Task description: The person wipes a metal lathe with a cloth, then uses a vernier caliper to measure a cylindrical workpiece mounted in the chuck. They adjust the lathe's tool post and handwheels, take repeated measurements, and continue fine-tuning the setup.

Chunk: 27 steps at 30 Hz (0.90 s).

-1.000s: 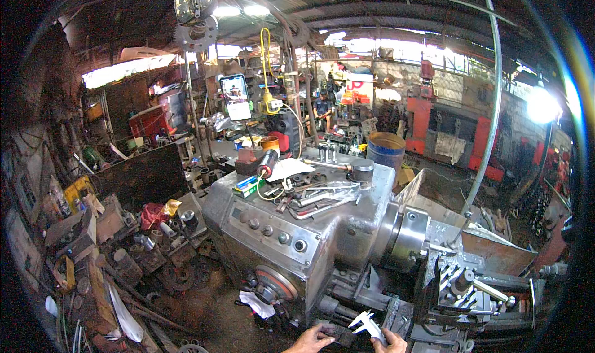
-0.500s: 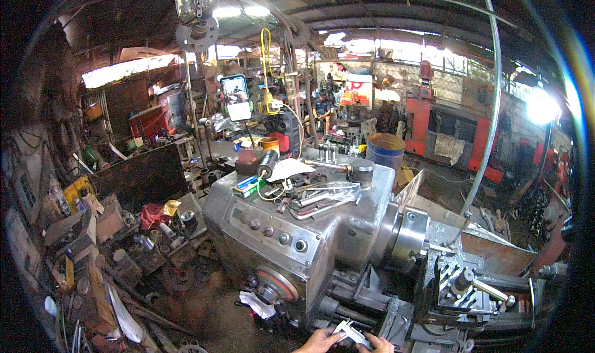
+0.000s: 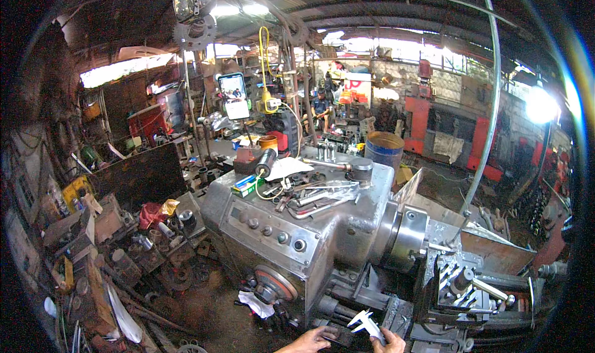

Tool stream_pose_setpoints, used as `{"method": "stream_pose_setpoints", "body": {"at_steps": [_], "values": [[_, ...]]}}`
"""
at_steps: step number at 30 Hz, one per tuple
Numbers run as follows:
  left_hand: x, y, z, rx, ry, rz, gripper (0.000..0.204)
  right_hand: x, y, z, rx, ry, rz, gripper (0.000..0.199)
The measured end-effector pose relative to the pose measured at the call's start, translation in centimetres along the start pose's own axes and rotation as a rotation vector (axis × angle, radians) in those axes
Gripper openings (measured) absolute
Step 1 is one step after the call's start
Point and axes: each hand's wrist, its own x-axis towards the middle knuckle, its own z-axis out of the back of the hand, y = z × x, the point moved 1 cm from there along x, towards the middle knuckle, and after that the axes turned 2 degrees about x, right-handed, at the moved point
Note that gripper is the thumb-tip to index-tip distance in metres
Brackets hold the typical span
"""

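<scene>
A silver vernier caliper (image 3: 367, 324) is gripped in my right hand (image 3: 390, 342) at the bottom edge of the view, with its jaws pointing up and to the left. My left hand (image 3: 312, 339) is to the left of it, apart from the caliper. Its fingers reach to the right, loosely bent, and I see nothing held in them. Both hands are in front of the lathe (image 3: 347, 248), below its bed. The steel chuck (image 3: 409, 238) holds a thin bright rod (image 3: 440, 248) that points toward the tool post (image 3: 462, 282).
Hex keys (image 3: 313, 210), a plastic bag and a black cylindrical tool (image 3: 266, 163) lie on the headstock. A handwheel (image 3: 273, 285) juts out at its front. Metal parts clutter the left side. A blue drum (image 3: 384, 148) stands behind; a person (image 3: 320, 108) sits far back.
My left hand has come off the caliper and moved left. My right hand has shifted right and slightly up with the caliper, whose jaws now show clearly.
</scene>
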Motion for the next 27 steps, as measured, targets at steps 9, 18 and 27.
{"method": "stream_pose_setpoints", "body": {"at_steps": [9,18,27], "values": [[1.5,0.8,0.4,0.003,-0.023,0.075,0.033,-1.1,0.6,-2.3,-0.087,0.209,0.071,0.039],[1.1,1.1,-0.8,-0.012,-0.106,0.185,0.017,-0.9,1.8,-1.5,-0.147,0.352,0.020,0.050],[1.1,-0.2,-0.6,0.094,0.013,0.301,0.027,-0.7,0.7,-2.0,-0.153,0.314,0.047,0.048]]}}
